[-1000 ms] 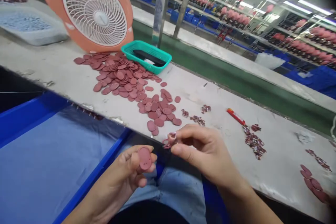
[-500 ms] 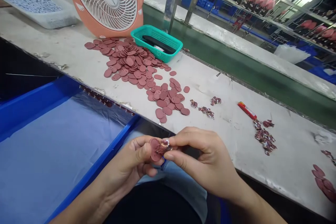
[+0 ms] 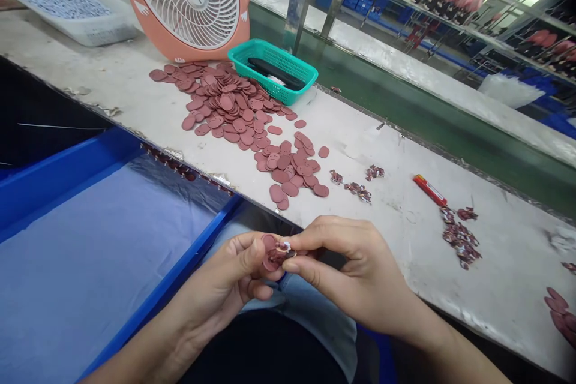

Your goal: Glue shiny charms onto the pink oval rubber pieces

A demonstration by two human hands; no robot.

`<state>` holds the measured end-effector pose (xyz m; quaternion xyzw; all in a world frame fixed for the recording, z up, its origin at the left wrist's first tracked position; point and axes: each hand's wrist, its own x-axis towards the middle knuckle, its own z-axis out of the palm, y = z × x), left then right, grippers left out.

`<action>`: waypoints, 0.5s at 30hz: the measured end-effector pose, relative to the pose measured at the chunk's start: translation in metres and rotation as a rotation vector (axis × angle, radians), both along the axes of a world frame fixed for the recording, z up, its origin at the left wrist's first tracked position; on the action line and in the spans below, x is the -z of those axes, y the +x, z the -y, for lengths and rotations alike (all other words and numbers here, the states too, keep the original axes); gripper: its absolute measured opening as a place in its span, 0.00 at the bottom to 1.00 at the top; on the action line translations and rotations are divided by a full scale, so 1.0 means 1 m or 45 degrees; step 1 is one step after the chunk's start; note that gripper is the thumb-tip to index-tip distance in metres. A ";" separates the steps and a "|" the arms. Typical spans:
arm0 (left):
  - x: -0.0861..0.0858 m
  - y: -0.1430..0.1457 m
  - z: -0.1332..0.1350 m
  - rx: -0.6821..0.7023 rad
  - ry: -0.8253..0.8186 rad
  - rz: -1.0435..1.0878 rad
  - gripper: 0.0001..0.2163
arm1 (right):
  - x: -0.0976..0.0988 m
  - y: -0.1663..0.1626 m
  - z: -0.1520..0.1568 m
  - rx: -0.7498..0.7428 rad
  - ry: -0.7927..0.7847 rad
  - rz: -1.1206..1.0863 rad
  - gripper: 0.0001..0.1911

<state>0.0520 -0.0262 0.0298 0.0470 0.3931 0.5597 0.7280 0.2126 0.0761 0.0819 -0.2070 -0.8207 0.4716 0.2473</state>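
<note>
Between thumb and fingers my left hand (image 3: pixel 243 264) grips a reddish-brown oval disc (image 3: pixel 269 246). My right hand (image 3: pixel 342 270) pinches a small dark-red piece (image 3: pixel 283 251) with a white tip and an orange-yellow band, pressed against the disc's face. The two hands meet above my lap, just off the table's front edge. Fingertips cover part of both pieces. Beyond them on the table lies a big heap of similar oval discs (image 3: pixel 229 96), some with small holes. Small dark-red pieces (image 3: pixel 359 191) lie to the right of the heap, with a larger cluster (image 3: pixel 461 243) farther right.
An orange fan (image 3: pixel 193 0) stands behind the heap beside a green basket (image 3: pixel 288 93) holding black objects. A white tray (image 3: pixel 94 36) of small pale pieces sits far left. Below the table is a blue bin (image 3: pixel 112 276). A red packet (image 3: pixel 429 190) lies on the right.
The small dark-red piece now sits closer over the disc's face, and the disc has turned slightly. Both hands keep their hold. The whole view has shifted a little.
</note>
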 end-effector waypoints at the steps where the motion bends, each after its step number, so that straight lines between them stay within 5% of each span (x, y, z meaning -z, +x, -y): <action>1: 0.001 0.000 0.000 0.002 0.001 0.004 0.18 | 0.000 0.000 0.000 -0.008 0.001 0.001 0.03; 15: -0.003 0.001 0.003 0.010 0.019 -0.068 0.17 | -0.012 0.003 0.002 -0.133 0.223 0.021 0.04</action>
